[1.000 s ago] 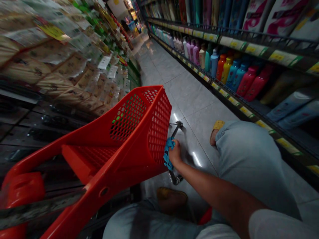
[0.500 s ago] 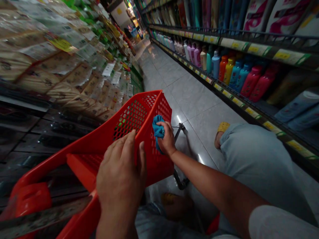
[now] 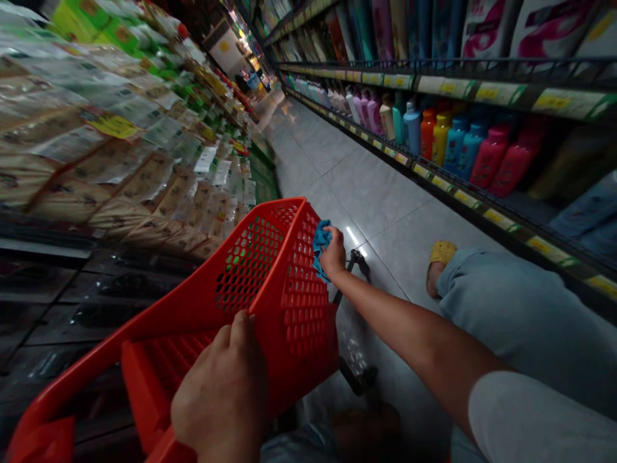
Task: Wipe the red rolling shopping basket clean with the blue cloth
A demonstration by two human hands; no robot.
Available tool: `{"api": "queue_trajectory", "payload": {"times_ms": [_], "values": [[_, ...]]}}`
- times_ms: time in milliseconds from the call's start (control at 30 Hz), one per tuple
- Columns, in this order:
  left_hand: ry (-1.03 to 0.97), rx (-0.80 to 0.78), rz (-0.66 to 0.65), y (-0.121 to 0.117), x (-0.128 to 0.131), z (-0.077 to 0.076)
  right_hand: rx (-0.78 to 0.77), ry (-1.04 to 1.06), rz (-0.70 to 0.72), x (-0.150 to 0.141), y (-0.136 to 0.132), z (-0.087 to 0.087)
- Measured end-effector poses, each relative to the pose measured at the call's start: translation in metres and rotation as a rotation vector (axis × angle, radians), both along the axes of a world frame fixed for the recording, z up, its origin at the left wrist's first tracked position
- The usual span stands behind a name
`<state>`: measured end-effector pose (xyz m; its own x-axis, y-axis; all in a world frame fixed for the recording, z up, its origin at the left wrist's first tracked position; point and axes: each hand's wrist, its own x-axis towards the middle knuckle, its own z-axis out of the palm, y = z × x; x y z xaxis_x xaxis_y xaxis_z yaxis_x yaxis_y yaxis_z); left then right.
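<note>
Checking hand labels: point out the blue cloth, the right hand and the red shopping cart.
blue cloth (image 3: 321,246), head view, on the cloth's bunched middle.
right hand (image 3: 333,254), head view, on the back of the hand.
red shopping cart (image 3: 303,308), head view, on its mesh side wall.

This is a shop, most likely a supermarket or household-goods store. A long, narrow aisle of pale glazed floor tiles (image 3: 366,186) runs away between tall displays. On the right, metal wire shelves (image 3: 530,67) carry rows of brightly coloured plastic bottles (image 3: 489,164), probably shampoo or lotion, though the dim view leaves their labels unreadable, with large printed pouches (image 3: 549,29) above them. Yellow-and-white price strips (image 3: 496,93) line the shelf edges. Dense ranks of hanging packets (image 3: 130,186) fill the left side, and a red plastic shopping trolley (image 3: 299,308) with a perforated basket stands in the aisle.
</note>
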<state>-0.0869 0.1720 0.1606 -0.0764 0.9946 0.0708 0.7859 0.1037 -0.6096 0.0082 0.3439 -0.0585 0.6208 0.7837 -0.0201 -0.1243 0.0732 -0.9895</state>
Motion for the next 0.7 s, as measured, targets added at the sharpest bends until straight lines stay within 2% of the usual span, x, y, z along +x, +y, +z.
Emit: {"api": "queue_trajectory", "payload": {"times_ms": [67, 133, 233, 300, 367, 467, 533, 600, 700], "values": [[0.033, 0.041, -0.056, -0.002, -0.003, -0.003, -0.166, 0.074, -0.029, 0.0, -0.003, -0.018], [0.059, 0.068, -0.104, -0.004, -0.003, -0.004, -0.146, 0.062, -0.043, 0.001, -0.001, -0.016], [0.059, 0.073, -0.155, -0.007, -0.005, -0.006, 0.162, -0.107, -0.015, 0.005, 0.006, 0.01], [0.059, 0.104, -0.179, -0.01, -0.009, -0.008, 0.34, -0.212, -0.002, 0.003, 0.0, 0.019], [0.077, 0.144, -0.229, -0.014, -0.016, -0.01, 0.299, -0.187, -0.047, -0.004, -0.019, 0.007], [0.094, 0.171, -0.394, -0.019, -0.032, -0.014, 0.036, -0.029, -0.128, -0.02, -0.057, -0.031], [0.1, 0.198, -0.507, -0.022, -0.043, -0.016, -0.033, 0.012, -0.142, -0.023, -0.072, -0.043], [0.093, 0.24, -0.588, -0.023, -0.052, -0.017, 0.048, -0.022, -0.161, -0.015, -0.073, -0.034], [0.059, 0.346, -0.753, -0.025, -0.062, -0.016, 0.246, -0.14, -0.227, 0.012, -0.056, -0.002]]}}
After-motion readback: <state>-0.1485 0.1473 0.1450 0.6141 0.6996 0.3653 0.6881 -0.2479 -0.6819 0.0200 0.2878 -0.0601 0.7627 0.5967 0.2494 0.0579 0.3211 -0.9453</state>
